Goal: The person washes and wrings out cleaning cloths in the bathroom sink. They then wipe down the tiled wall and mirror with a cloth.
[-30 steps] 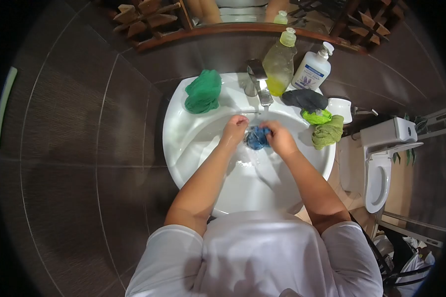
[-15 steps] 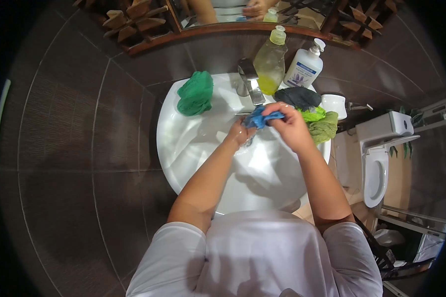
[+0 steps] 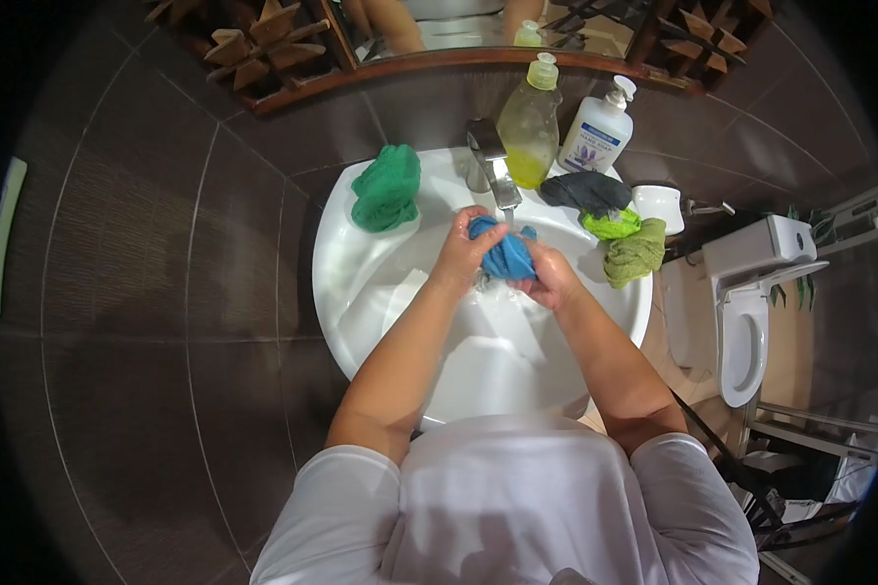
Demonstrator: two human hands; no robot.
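A wet blue cloth (image 3: 505, 255) is stretched between my hands under the tap (image 3: 498, 168), above the white washbasin (image 3: 380, 310). My left hand (image 3: 461, 252) grips its left end, with the thumb across the fabric. On the other side, the fingers of my right hand (image 3: 550, 277) are closed around its lower right end. Water runs from the spout onto the cloth and falls into the basin. A small piece of the blue fabric sticks up behind, near the right fingers.
A green cloth (image 3: 385, 190) lies on the basin's left rim. Along the right rim are a dark grey cloth (image 3: 583, 190), a lime one (image 3: 612, 224) and an olive one (image 3: 635, 253). A yellow-green liquid bottle (image 3: 529, 122) and a hand soap pump bottle (image 3: 597, 135) stand behind. A toilet (image 3: 746, 336) is at right.
My left hand has risen and turned over the cloth's left end. My right hand has moved down. The cloth, bunched before, is now spread wider and lower between them.
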